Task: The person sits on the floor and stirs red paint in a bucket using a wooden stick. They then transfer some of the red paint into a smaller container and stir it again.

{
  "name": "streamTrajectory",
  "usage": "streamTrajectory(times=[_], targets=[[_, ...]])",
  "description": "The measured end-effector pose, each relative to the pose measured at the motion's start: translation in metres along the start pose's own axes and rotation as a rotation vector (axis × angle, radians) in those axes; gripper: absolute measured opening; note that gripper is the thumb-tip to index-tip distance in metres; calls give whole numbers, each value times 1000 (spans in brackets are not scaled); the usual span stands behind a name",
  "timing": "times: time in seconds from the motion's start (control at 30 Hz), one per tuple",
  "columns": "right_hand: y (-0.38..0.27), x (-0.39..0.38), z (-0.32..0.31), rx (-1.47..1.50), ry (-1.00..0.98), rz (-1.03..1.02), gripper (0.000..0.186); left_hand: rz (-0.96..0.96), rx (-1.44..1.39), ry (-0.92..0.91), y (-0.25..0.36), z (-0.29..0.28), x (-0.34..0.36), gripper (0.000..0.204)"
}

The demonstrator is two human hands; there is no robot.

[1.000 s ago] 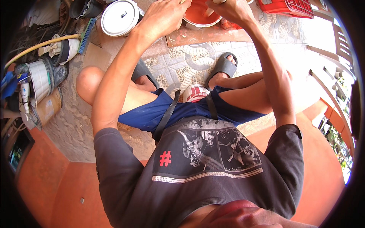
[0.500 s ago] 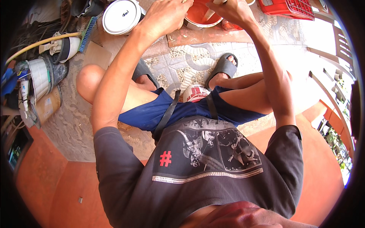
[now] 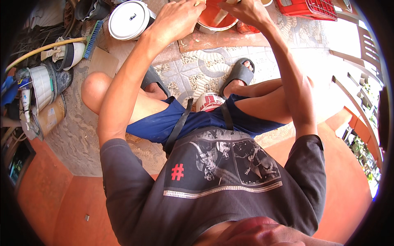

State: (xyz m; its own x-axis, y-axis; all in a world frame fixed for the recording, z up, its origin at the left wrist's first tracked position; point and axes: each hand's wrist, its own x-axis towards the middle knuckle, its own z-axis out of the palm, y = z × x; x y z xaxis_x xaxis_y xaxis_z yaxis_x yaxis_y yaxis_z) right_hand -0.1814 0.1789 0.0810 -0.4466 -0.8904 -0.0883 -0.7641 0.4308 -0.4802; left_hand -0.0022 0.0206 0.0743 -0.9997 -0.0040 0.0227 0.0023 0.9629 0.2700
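Note:
A bucket of orange paint (image 3: 209, 16) stands at the top centre, with a pale stick (image 3: 221, 15) slanting down into it. My right hand (image 3: 248, 12) is closed on that stick above the bucket's right side. My left hand (image 3: 178, 18) is closed at the bucket's left rim, its fingertips round something pale, cropped by the top edge and too small to name. A white lidded bucket (image 3: 129, 19) stands left of my left hand, and a red container (image 3: 247, 28) sits beside the paint bucket.
A red crate (image 3: 307, 9) is at top right. A blue-bristled brush (image 3: 92, 39), several stacked buckets (image 3: 45, 88) and clutter line the left. I sit over a small white-and-red bucket (image 3: 208, 100), sandaled feet on patterned tiles (image 3: 193, 63). A railing (image 3: 357, 102) runs along the right.
The stick in the paint has shifted a little within the bucket along with my right hand, which moved slightly left. My left hand stays nearly in the same place.

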Motion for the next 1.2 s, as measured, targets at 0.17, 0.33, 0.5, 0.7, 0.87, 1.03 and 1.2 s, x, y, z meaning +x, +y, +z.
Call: streamTrajectory(times=[0.17, 0.33, 0.5, 0.7, 0.87, 1.03, 1.2], targets=[[7, -3, 8, 265, 175, -216, 20, 1, -1, 14, -1, 1, 0, 31], [4, -3, 11, -89, 239, -67, 23, -22, -7, -18, 2, -4, -1, 30], [21, 4, 27, -449, 240, -184, 18, -4, -4, 10, 0, -2, -1, 29], [35, 7, 19, -700, 293, -437, 19, 6, -12, 16, -1, 4, -2, 28], [34, 2, 15, -489, 330, -452, 15, 8, -5, -4, 0, 6, -1, 29], [42, 7, 22, -740, 258, -538, 10, -1, 23, 1, 0, 6, -6, 31], [31, 3, 13, -168, 175, -369, 12, 60, -7, 39, 3, -5, 4, 25]])
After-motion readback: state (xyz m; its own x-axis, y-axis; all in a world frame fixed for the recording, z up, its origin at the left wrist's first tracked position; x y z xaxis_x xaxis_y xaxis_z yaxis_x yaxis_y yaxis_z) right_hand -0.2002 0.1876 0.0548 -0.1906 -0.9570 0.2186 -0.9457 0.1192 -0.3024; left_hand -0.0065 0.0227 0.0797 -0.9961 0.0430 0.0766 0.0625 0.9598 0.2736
